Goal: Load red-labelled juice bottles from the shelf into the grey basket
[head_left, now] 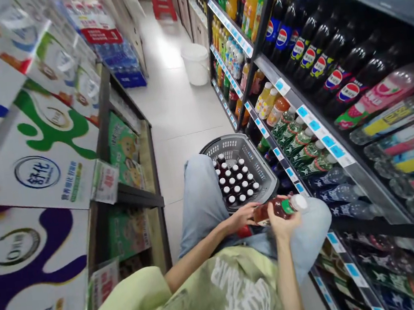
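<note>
A dark reddish-brown drink bottle (287, 207) with a white cap and a green label lies tilted across my lap, its cap toward the right. My left hand (242, 218) closes around the bottle's base end. Nearer the cap, my right hand (285, 222) grips it with the thumb on top. Just beyond my knees a grey plastic basket (262, 167) stands on the floor. Inside it, several dark bottles (235, 179) with white caps stand upright in close rows. My left knee partly covers the basket's left side.
Drink shelves (321, 137) rise close on the right, with cola bottles (310, 56) above and green bottles (298, 144) lower down. Milk cartons (39, 170) are stacked on the left rack. Up the aisle are a white bucket (196, 64) and a red stool (162, 0).
</note>
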Tool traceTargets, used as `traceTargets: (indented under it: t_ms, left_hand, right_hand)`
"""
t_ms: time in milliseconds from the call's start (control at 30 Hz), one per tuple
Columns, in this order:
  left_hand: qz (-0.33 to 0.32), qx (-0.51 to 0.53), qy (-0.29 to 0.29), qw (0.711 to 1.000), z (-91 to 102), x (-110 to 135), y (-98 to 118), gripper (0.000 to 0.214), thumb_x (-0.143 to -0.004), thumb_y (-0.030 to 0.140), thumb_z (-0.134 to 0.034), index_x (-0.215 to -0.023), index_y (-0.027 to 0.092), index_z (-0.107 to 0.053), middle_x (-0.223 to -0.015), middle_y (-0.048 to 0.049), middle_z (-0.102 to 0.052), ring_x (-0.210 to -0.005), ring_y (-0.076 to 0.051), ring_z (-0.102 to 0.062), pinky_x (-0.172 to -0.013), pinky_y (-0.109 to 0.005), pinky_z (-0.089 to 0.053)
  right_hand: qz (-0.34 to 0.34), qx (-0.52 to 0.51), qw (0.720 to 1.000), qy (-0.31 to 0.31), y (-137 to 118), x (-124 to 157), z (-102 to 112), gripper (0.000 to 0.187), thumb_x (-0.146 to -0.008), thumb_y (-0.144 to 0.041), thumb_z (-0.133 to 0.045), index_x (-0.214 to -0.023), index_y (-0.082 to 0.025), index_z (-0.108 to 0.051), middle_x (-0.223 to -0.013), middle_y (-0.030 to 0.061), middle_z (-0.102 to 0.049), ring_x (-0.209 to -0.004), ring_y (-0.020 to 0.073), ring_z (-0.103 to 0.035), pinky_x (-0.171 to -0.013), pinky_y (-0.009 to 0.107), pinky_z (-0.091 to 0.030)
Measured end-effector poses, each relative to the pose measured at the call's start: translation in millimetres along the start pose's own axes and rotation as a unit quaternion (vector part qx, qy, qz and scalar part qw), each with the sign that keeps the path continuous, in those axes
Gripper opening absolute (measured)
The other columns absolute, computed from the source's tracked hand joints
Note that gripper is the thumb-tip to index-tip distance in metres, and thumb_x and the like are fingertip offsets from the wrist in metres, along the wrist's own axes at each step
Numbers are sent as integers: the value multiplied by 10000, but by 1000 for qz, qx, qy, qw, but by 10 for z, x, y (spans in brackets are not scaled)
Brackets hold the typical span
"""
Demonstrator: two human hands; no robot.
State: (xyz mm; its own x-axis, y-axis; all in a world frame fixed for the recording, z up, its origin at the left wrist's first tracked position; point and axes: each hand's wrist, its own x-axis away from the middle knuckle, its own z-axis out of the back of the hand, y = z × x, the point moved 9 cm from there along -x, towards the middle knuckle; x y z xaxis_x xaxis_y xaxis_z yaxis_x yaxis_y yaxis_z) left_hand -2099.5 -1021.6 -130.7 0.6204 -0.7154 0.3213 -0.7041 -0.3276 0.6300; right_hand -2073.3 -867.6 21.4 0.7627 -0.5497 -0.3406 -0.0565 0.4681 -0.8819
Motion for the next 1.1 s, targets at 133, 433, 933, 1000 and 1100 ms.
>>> traceTargets:
  t_ms: [133,433,933,1000,1100]
  left_hand:
    - [40,-1,47,998,-34,-3,-32,337,-1062,370,-531,-1048,124,-761,-1120,-178,-806,-1058,-321,-737,-943,-429,-589]
    - [89,-87,75,989,80,-123,-167,237,-993,148,-690,-1221,89,-718,-995,-65,-807,-854,-211,-689,-834,-314,-541]
    - [110,-304,139,936,461,-241,-344,705,-961,728,-670,-1304,114,-724,-1182,-161,-791,-1061,-310,-718,-1002,-419,-541]
    - [122,-336,142,923,490,-227,-349,697,-980,734,-623,-1273,110,-727,-1203,-173,-783,-1086,-326,-713,-1027,-429,-524]
    - [127,-334,133,925,491,-231,-376,707,-984,747,-590,-1239,100,-716,-1245,-191,-769,-1121,-330,-705,-1046,-426,-513]
  right_hand:
    - [-124,-63,990,30,429,161,-403,426,-713,-502,-865,-1022,-269,-688,-982,92,-794,-1021,357,-779,-1058,569,-627]
    - [-452,-268,850,26,1349,373,-848,438,-762,-632,-844,-761,-212,-721,-694,17,-755,-573,167,-645,-551,283,-539]
    - [-544,-421,723,66,1568,533,-989,447,-903,-656,-742,-831,-217,-704,-667,3,-717,-569,164,-631,-590,295,-583]
    - [-551,-422,716,74,1596,548,-994,413,-904,-616,-761,-819,-218,-688,-673,-4,-714,-576,161,-627,-592,292,-576]
    - [-561,-409,716,69,1650,580,-1002,418,-893,-617,-779,-801,-226,-663,-656,-11,-697,-578,166,-622,-596,297,-574]
